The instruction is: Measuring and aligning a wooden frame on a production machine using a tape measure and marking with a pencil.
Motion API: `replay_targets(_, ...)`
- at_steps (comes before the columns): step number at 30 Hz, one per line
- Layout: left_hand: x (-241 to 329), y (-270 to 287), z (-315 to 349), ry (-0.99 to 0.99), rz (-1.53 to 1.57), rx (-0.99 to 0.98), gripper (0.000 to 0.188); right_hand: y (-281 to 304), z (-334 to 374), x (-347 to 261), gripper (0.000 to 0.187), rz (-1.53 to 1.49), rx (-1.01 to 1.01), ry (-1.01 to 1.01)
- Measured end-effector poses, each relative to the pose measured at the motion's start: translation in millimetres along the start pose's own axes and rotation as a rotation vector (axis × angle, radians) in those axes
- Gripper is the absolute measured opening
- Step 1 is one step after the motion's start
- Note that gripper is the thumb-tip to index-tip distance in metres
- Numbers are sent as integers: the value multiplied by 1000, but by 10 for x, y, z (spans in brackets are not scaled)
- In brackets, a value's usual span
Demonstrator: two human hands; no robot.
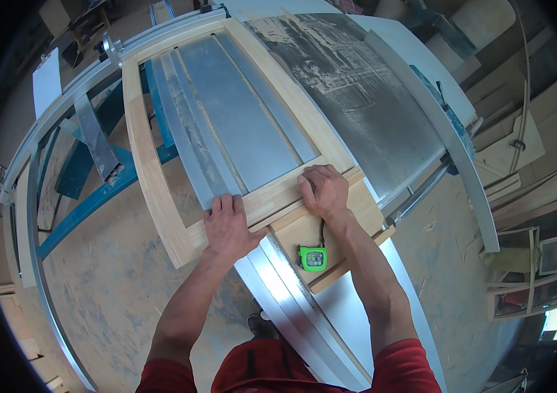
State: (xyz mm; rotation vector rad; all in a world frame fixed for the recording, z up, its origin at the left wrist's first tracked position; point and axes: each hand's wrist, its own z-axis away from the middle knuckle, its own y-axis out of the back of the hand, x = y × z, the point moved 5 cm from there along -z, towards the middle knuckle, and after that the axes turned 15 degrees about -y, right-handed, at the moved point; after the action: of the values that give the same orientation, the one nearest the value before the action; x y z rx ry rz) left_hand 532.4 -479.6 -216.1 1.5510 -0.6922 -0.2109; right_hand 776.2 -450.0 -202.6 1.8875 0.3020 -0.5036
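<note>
A pale wooden door frame [146, 147] lies on the sliding metal saw table [239, 118], its rails around an open middle. My left hand [229, 229] grips its near rail, fingers over the top with the thumb spread toward the near edge. On the same rail's right end, my right hand [324, 190] presses with curled fingers; its fingertips are partly hidden. Under my right wrist, a wooden board [291, 230] lies against the rail. On that board rests a small green device with a digital display [313, 259], a dark cord running up toward my right wrist.
A long metal fence [422, 105] crosses the dusty dark saw table [350, 85] at right. An aluminium rail [167, 36] runs along the far left, above teal support arms [88, 216]. Wood panels [520, 150] lean at the right. My red sleeves show below.
</note>
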Motion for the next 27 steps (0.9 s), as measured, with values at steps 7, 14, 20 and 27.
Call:
replay_targets(7, -265, 60, -284, 9, 0, -16, 90, -179, -338, -92, 25, 15, -1, -12)
replay_targets(14, -574, 163, -557, 9, -22, -37, 90, -393, -683, -206, 25, 19, -33, -32)
replay_targets(20, -840, 220, -854, -14, -19, -18, 84, -559, -1030, -316, 28, -30, 27, -1)
replay_targets(27, -1169, 298, -1105, -1, -19, -8, 84, -781, -1415, -429, 25, 23, -39, -30)
